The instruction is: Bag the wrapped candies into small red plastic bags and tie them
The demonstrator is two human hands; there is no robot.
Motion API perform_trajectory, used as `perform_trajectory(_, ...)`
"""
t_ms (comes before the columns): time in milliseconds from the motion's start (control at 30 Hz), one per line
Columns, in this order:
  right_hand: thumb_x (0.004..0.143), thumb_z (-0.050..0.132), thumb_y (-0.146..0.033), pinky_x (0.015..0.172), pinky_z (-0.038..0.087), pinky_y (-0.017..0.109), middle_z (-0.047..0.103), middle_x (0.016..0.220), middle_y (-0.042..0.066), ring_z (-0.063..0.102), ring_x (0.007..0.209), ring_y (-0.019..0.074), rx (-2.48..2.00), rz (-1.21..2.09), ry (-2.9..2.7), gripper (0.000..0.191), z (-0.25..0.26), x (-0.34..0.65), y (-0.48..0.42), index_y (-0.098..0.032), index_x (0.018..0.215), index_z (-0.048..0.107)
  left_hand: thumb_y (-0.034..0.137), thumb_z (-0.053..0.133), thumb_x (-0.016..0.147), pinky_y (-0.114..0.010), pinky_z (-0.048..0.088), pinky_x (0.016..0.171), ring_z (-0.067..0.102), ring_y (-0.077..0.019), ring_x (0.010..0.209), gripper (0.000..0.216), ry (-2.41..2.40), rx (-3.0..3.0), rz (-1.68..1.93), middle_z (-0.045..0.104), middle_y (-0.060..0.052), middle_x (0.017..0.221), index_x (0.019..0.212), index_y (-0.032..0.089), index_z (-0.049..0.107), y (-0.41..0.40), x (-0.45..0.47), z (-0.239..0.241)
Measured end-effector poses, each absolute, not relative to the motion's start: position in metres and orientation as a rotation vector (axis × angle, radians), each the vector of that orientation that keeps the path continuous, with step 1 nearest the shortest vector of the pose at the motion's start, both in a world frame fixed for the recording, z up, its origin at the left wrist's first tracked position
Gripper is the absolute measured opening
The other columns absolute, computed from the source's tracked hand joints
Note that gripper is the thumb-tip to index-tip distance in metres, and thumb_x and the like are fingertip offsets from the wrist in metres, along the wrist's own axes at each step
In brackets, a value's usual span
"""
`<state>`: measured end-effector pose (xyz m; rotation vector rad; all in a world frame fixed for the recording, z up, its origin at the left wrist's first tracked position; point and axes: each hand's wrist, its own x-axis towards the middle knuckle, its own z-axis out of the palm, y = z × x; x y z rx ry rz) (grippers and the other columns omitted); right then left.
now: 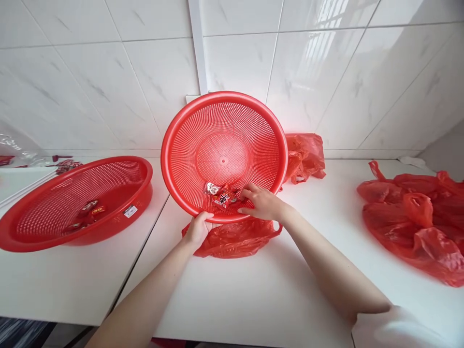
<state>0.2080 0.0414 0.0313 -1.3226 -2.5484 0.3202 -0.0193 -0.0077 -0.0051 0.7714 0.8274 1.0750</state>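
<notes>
A round red perforated plastic basket [224,116] is tipped up on its edge against the tiled wall, its open side facing me. My left hand [198,228] grips its lower rim. My right hand [261,203] reaches over the rim into the basket, fingers curled onto small red wrapped candies [222,195] lying at the bottom. A crumpled red plastic bag [232,239] lies under the basket's lower edge, beneath both hands.
A second red perforated basket [119,166] rests flat at the left with a few red candies [90,210] inside. Red plastic bags lie behind the tipped basket [306,157] and in a heap at the right [424,217]. A gap [141,251] separates two white tabletops.
</notes>
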Motion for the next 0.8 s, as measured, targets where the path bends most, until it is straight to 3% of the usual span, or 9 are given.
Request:
perform_trajectory(233,0.088,0.056,-0.032,0.093,0.044,0.033,0.066,0.118,0.006,0.061,0.107,0.0221,-1.108,0.516,-2.617,0.038,0.043,0.220,0.043,-0.024,0.125,0.059,0.019,0.052,0.077,-0.041,0.053,0.087,0.067,-0.0302,0.100,0.031,0.832,0.727,1.180,0.073,-0.013,0.100,0.103,0.008,0.066,-0.003,-0.022,-0.007)
perform_trajectory(400,0.088,0.050,-0.014,0.082,0.047,0.028,0.072,0.103,0.002,0.066,0.091,0.0176,-1.048,0.503,-2.566,0.030,0.054,0.222,0.040,-0.025,0.108,0.069,0.017,0.053,0.076,-0.043,0.052,0.091,0.066,-0.0303,0.101,0.023,0.812,0.729,1.213,0.073,-0.013,0.099,0.092,0.008,0.068,0.000,-0.025,-0.007)
perform_trajectory(633,0.093,0.045,-0.016,0.068,0.046,0.026,0.072,0.087,0.003,0.063,0.073,0.0149,-0.817,0.588,-2.526,0.027,0.073,0.218,0.021,-0.022,0.103,0.069,0.020,0.053,0.075,-0.043,0.052,0.089,0.066,-0.0285,0.097,0.023,0.835,0.688,1.226,0.073,-0.013,0.096,0.085,0.008,0.069,0.005,-0.027,-0.012)
perform_trajectory(800,0.095,0.045,-0.025,0.072,0.048,0.028,0.072,0.090,0.005,0.065,0.077,0.0167,-0.849,0.576,-2.488,0.026,0.071,0.215,0.018,-0.021,0.099,0.070,0.019,0.054,0.073,-0.044,0.051,0.091,0.065,-0.0294,0.102,0.020,0.857,0.712,1.257,0.073,-0.012,0.094,0.082,0.009,0.069,0.005,-0.028,-0.011)
